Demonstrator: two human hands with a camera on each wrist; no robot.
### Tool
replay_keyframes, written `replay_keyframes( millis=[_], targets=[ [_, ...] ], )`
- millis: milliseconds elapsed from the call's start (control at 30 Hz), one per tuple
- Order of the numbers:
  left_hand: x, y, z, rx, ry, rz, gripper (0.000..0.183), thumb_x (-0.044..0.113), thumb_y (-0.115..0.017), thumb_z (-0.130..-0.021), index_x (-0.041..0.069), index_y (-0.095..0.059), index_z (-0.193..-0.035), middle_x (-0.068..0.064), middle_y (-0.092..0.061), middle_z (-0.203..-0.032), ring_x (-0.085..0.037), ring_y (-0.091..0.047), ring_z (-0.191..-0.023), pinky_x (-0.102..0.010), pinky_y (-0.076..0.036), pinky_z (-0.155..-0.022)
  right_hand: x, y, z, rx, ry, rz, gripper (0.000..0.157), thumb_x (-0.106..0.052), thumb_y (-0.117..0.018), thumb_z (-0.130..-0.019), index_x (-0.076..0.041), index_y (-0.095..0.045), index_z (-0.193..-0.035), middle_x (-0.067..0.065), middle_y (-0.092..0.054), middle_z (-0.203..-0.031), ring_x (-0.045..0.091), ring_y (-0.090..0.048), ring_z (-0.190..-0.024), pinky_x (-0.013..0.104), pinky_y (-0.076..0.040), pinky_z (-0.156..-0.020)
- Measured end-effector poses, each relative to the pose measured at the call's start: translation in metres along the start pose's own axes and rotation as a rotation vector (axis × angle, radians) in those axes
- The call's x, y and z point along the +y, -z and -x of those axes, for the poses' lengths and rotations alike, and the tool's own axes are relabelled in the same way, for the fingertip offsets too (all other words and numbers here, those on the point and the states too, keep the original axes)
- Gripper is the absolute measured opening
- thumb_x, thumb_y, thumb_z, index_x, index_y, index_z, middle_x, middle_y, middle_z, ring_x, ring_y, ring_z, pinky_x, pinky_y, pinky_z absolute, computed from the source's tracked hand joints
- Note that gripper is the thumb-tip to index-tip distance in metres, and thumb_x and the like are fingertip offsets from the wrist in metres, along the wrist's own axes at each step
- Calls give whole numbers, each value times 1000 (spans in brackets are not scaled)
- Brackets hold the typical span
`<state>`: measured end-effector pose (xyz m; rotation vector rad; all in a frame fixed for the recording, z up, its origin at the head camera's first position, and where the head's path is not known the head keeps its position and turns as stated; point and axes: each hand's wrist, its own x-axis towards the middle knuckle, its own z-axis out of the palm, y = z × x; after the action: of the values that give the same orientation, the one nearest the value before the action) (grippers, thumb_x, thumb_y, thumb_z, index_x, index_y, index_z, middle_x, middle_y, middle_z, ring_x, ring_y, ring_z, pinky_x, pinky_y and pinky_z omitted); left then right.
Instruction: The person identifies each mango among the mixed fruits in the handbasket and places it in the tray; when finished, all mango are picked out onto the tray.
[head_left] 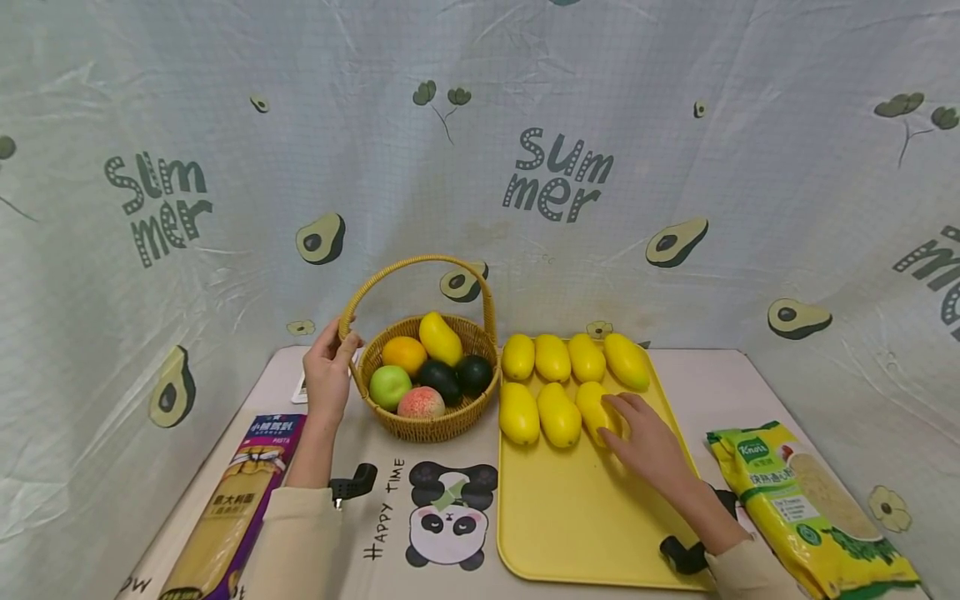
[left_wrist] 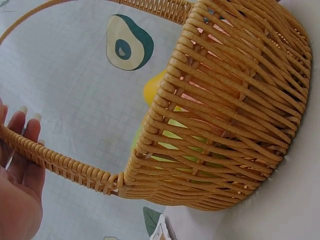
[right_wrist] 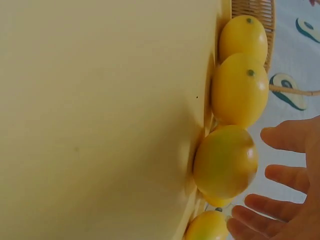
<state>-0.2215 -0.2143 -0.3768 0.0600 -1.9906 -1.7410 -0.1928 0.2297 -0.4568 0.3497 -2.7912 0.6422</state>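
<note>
My left hand [head_left: 327, 371] is at the left side of a wicker basket [head_left: 427, 428] and holds its arched handle [left_wrist: 65, 162], fingers behind the rod. In the basket lie a yellow mango [head_left: 440, 338], an orange [head_left: 404, 356], a green apple [head_left: 390, 387], a peach [head_left: 422, 403] and two dark avocados [head_left: 474, 375]. On a yellow tray [head_left: 577, 517], several mangoes [head_left: 552, 358] form a far row, with three in a nearer row. Over the rightmost near mango [right_wrist: 226, 162] hovers my right hand [head_left: 648, 442], its fingers spread and apart from it in the right wrist view.
A purple pasta pack [head_left: 240, 500] lies at the left of the table. To the tray's right is a yellow-green Knorr bag [head_left: 810, 508]. A printed cloth wall [head_left: 480, 167] with avocado pictures closes off the back and sides. A panda print [head_left: 447, 521] marks the tabletop.
</note>
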Motion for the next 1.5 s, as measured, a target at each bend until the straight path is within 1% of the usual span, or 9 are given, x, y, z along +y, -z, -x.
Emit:
replay_keyframes(
  millis=[233, 367, 500, 567, 767, 933, 1100, 1367, 1500],
  targets=[
    [1, 3, 0, 1, 0, 5, 36, 19, -52, -103, 7, -58, -136, -2, -63, -98, -8, -59, -97, -24, -42, -101, -9, -6, -18, 13, 42, -82, 53, -23, -73, -89, -8, -57, -137, 19, -54, -140, 40, -55, -125, 57, -49, -96],
    [1, 4, 1, 11, 11, -2, 36, 19, -53, -103, 7, -58, -137, 1, -63, -96, -7, -58, -96, -24, -42, -100, -21, -10, -31, -1, 83, -130, 54, -24, -72, -90, -9, -55, -139, 17, -54, -140, 37, -57, -123, 55, -49, -98],
    [-2, 4, -1, 7, 4, 16, 37, 19, -54, -103, 5, -58, -137, -3, -64, -97, -6, -59, -94, -20, -43, -97, -38, -14, -42, -14, 114, -171, 55, -24, -73, -89, -11, -56, -139, 15, -55, -140, 35, -59, -120, 53, -51, -96],
    [-8, 5, -5, 11, -2, 32, 36, 18, -54, -103, 5, -58, -136, -4, -64, -97, -7, -60, -94, -19, -43, -97, -47, -17, -49, -26, 128, -201, 55, -25, -72, -89, -12, -55, -140, 14, -55, -141, 34, -59, -120, 53, -51, -97],
    [-28, 6, -12, 45, -5, 32, 35, 22, -55, -102, 13, -60, -135, 3, -64, -95, -7, -60, -95, -17, -43, -97, -75, -30, -72, -77, 160, -281, 56, -27, -70, -92, -15, -52, -143, 10, -53, -144, 30, -55, -129, 49, -46, -107],
    [-30, 4, -12, 37, -41, 26, 37, 27, -55, -102, 12, -60, -135, 4, -63, -95, -7, -61, -95, -17, -43, -97, -97, -34, -92, -110, 142, -291, 57, -30, -69, -92, -20, -51, -145, 6, -52, -145, 28, -53, -131, 49, -44, -109],
    [-29, 2, -13, 41, -66, 37, 37, 28, -55, -102, 10, -61, -134, 6, -62, -93, -8, -60, -94, -19, -43, -95, -116, -38, -116, -152, 136, -282, 58, -31, -68, -93, -17, -50, -146, 8, -51, -147, 31, -52, -133, 51, -43, -110],
    [-30, -1, -13, 32, -56, 33, 37, 29, -55, -102, 14, -61, -134, 4, -62, -95, -8, -60, -95, -20, -43, -98, -136, -55, -148, -222, 118, -294, 59, -32, -67, -94, -17, -48, -148, 9, -47, -151, 31, -44, -140, 50, -39, -114],
    [-30, -1, -13, 27, -44, 20, 38, 30, -54, -102, 14, -60, -136, 6, -63, -96, -8, -60, -97, -20, -43, -99, -145, -64, -159, -244, 143, -305, 59, -30, -66, -94, -15, -48, -148, 8, -48, -151, 30, -43, -141, 49, -38, -115]
  ],
)
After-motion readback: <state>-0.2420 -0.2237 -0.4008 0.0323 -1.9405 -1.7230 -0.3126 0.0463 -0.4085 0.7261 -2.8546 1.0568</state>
